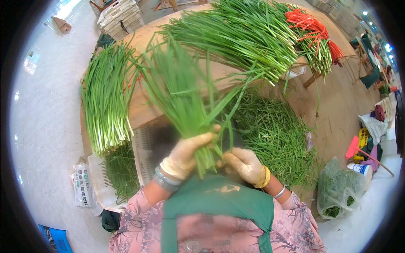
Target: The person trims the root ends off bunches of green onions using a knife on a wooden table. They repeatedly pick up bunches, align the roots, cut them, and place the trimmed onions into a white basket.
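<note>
My left hand [185, 155], in a pale thin glove, grips a bunch of garlic chives [185, 101] near its cut stem ends. The leaves fan upward and look blurred. Beside it, my gloved right hand [245, 164] has its fingers closed at the base of a few loose leaves [231, 107] that bend out to the right. Beyond my hands, a wooden table [145, 107] carries a neat row of chives [106, 98] on the left. A larger pile of chives [240, 34] lies at the back, stems toward the right.
Red ties [311, 28] lie over chives at the table's far right. Trimmed leaves [272, 136] heap up below the table on the right. A white plastic crate [95, 170] holds greens at left, next to a printed sack [83, 183]. A clear bag [340, 186] stands at right.
</note>
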The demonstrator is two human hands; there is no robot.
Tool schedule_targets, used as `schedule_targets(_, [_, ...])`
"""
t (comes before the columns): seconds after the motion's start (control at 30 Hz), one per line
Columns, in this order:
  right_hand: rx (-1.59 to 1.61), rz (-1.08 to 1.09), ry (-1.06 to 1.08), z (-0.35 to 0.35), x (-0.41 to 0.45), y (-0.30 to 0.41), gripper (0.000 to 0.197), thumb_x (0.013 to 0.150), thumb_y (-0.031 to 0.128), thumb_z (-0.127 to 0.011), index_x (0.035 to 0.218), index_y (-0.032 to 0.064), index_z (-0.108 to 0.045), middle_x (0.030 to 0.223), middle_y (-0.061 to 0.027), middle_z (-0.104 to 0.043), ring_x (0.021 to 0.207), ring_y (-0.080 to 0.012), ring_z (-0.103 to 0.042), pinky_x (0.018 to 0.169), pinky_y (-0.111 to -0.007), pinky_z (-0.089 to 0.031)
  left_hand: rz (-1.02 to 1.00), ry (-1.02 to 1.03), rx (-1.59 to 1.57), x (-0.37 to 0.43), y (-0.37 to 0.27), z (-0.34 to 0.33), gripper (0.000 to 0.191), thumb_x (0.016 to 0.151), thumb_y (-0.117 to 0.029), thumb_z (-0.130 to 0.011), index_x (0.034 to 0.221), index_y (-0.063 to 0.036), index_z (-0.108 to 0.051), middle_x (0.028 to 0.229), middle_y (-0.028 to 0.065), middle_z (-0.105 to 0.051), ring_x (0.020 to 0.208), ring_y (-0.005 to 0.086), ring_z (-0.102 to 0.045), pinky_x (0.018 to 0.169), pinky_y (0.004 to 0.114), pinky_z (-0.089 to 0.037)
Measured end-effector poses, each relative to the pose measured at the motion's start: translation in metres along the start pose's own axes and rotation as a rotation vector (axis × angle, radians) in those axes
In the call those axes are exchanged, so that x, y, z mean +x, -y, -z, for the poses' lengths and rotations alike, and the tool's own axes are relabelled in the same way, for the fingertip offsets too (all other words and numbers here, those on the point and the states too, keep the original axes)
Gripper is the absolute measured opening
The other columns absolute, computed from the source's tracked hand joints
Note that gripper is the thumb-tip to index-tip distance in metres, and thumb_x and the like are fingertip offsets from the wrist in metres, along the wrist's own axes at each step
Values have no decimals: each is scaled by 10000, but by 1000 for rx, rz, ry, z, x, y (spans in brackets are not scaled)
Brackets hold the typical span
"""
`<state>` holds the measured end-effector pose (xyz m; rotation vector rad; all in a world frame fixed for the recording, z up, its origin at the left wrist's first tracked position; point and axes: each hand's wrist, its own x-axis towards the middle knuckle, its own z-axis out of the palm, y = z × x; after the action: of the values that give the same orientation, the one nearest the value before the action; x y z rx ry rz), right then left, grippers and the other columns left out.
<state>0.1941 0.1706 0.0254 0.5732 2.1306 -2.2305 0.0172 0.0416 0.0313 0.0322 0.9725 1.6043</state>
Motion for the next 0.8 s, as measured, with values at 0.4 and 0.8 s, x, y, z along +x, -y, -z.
schedule_targets(0.4, [-573, 41, -402, 37, -21, -21, 379, 966, 346, -615, 1149, 25, -694, 1025, -194, -724, 932, -317, -709, 834, -401, -562, -39, 4, -53, 6, 13, 15, 305, 960, -137, -671, 1227, 10, -655, 1074, 102, -705, 962, 213, -692, 846, 350, -583])
schedule_targets(0.8, [141, -188, -404, 17, -4, -68, 245, 927, 262, -631, 934, 26, -696, 757, -76, -688, 694, -166, -640, 653, -314, -516, -117, -120, -144, -3, -4, 0, 243, 975, -139, -632, 1188, -21, -629, 998, 100, -703, 916, 274, -705, 864, 450, -592])
